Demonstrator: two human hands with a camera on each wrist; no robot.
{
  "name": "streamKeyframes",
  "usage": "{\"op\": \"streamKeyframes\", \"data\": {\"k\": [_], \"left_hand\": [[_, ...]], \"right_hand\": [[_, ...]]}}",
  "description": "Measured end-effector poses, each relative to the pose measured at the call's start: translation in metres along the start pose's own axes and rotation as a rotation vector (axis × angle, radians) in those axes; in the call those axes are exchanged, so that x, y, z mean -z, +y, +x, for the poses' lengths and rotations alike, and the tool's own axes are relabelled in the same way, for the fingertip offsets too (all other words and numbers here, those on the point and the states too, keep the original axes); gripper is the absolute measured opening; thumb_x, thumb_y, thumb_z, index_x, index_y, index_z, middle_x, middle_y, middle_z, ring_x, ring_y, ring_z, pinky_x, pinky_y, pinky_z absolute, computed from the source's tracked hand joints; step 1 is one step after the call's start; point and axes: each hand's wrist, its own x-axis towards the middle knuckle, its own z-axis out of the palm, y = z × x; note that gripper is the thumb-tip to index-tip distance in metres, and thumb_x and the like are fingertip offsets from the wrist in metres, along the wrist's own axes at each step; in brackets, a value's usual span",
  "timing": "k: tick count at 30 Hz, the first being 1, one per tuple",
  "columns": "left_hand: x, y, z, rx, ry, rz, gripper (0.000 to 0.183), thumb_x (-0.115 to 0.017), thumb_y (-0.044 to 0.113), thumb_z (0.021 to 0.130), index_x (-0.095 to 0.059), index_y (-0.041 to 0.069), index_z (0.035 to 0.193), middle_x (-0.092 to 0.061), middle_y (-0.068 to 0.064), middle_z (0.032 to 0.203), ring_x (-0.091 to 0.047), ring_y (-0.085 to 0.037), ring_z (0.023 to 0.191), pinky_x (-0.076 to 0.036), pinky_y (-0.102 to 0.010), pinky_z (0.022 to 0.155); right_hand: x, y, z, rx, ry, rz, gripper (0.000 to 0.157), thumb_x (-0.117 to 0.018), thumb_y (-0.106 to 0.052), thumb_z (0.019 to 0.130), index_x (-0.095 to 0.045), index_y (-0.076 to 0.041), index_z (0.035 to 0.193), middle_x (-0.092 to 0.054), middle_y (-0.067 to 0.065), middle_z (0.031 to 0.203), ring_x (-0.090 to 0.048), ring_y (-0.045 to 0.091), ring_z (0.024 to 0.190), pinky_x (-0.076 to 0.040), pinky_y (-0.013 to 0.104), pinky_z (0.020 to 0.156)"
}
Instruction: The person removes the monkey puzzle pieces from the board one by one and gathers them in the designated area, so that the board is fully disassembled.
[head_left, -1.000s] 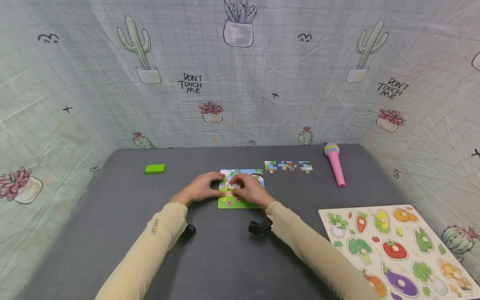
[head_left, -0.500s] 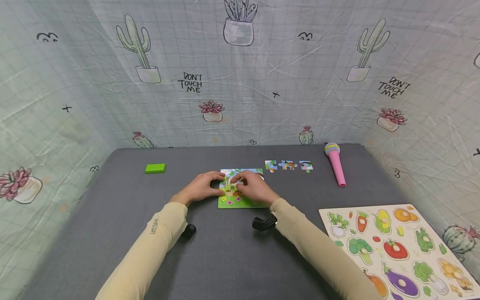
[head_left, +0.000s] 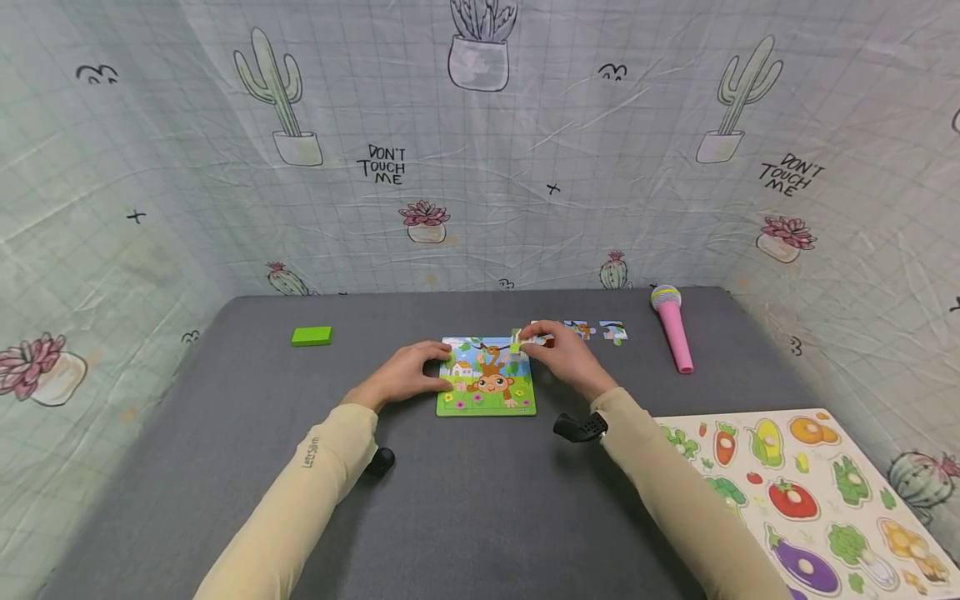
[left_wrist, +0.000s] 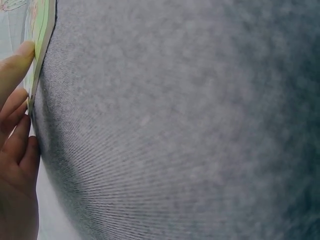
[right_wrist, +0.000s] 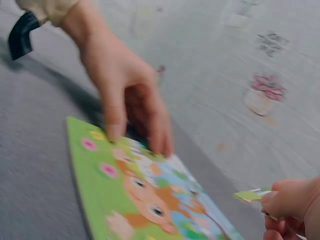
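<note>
Right now, the puzzle (head_left: 486,380) sits flat near the middle of the tabletop (head_left: 450,533), its picture showing a monkey, a house and flowers; take it as the clock's centre, with twelve toward the backdrop (head_left: 540,225). At nine o'clock the left hand (head_left: 401,373) forms a wide C, its thumb and fingertips set well apart along the puzzle's near-vertical border and touching it. The right hand (head_left: 566,358), between two and three, is narrowed, pinching a green-and-white piece (head_left: 515,342) between thumb and fingers; the right wrist view shows this piece clear of the puzzle. At about two o'clock, just beyond the right hand, loose pieces (head_left: 612,330) lie in a row, the one at its nine o'clock end partly hidden by that hand. Past them, between two and three, lies a pink mic (head_left: 674,335), its head toward twelve. A green block (head_left: 311,336) rests between nine and ten, well apart from the left hand. Between three and four is a veg board (head_left: 825,508), partly covered by the right sleeve (head_left: 675,492).
</note>
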Motion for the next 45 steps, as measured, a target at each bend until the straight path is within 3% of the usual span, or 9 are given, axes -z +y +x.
{"op": "streamKeyframes", "data": {"k": [7, 12, 21, 25, 34, 41, 45], "left_hand": [[0.0, -0.001, 0.001, 0.014, -0.006, -0.001, 0.057, -0.075, 0.032, 0.088, -0.06, 0.001, 0.133, -0.045, -0.011, 0.148, -0.037, -0.032, 0.139, -0.032, -0.049, 0.114], [0.001, -0.001, 0.001, 0.009, -0.003, 0.0, 0.057, -0.075, 0.032, 0.087, -0.06, 0.002, 0.133, -0.046, -0.011, 0.148, -0.037, -0.031, 0.139, -0.032, -0.048, 0.114], [0.001, 0.0, 0.002, 0.001, -0.012, -0.003, 0.056, -0.075, 0.031, 0.088, -0.06, 0.002, 0.133, -0.045, -0.011, 0.148, -0.037, -0.032, 0.139, -0.031, -0.049, 0.114], [0.001, 0.0, 0.003, 0.005, -0.016, 0.001, 0.056, -0.075, 0.03, 0.087, -0.06, 0.002, 0.133, -0.045, -0.011, 0.148, -0.037, -0.031, 0.139, -0.031, -0.048, 0.114], [0.003, 0.002, 0.003, 0.018, -0.021, 0.007, 0.056, -0.076, 0.03, 0.087, -0.06, 0.002, 0.133, -0.046, -0.011, 0.148, -0.037, -0.031, 0.139, -0.031, -0.048, 0.114], [0.003, 0.002, 0.003, 0.014, -0.029, 0.012, 0.056, -0.075, 0.031, 0.087, -0.06, 0.002, 0.132, -0.046, -0.011, 0.147, -0.037, -0.031, 0.139, -0.031, -0.048, 0.114], [0.003, 0.002, 0.002, 0.005, -0.031, 0.014, 0.056, -0.075, 0.031, 0.088, -0.06, 0.001, 0.132, -0.046, -0.012, 0.147, -0.037, -0.032, 0.139, -0.031, -0.049, 0.114]], "right_hand": [[0.036, 0.014, -0.002, -0.024, 0.12, 0.034, 0.026, -0.062, -0.019, 0.098, -0.062, -0.007, 0.121, -0.055, 0.013, 0.128, -0.052, 0.032, 0.109, -0.047, 0.047, 0.09], [0.048, 0.03, -0.001, -0.065, 0.105, 0.002, 0.027, -0.062, -0.02, 0.098, -0.064, -0.007, 0.122, -0.057, 0.014, 0.125, -0.055, 0.03, 0.106, -0.049, 0.045, 0.088], [0.038, 0.044, 0.001, -0.001, -0.075, -0.065, 0.024, -0.064, -0.018, 0.097, -0.068, -0.005, 0.117, -0.06, 0.014, 0.124, -0.062, 0.025, 0.095, -0.053, 0.038, 0.08], [0.032, 0.044, 0.005, 0.035, -0.049, -0.101, 0.022, -0.065, -0.015, 0.095, -0.07, -0.004, 0.114, -0.063, 0.014, 0.12, -0.063, 0.024, 0.094, -0.053, 0.039, 0.08], [0.024, 0.046, 0.012, 0.157, 0.053, -0.333, 0.015, -0.07, -0.012, 0.091, -0.074, -0.004, 0.104, -0.069, 0.012, 0.103, -0.063, 0.029, 0.092, -0.051, 0.046, 0.081], [0.029, 0.048, 0.006, 0.113, 0.029, -0.336, 0.025, -0.072, -0.017, 0.09, -0.071, -0.003, 0.112, -0.058, 0.016, 0.108, -0.06, 0.03, 0.094, -0.05, 0.047, 0.079], [0.033, 0.051, 0.003, 0.119, -0.015, -0.358, 0.031, -0.074, -0.017, 0.088, -0.068, -0.002, 0.115, -0.06, 0.016, 0.112, -0.061, 0.031, 0.099, -0.051, 0.048, 0.084]]}}
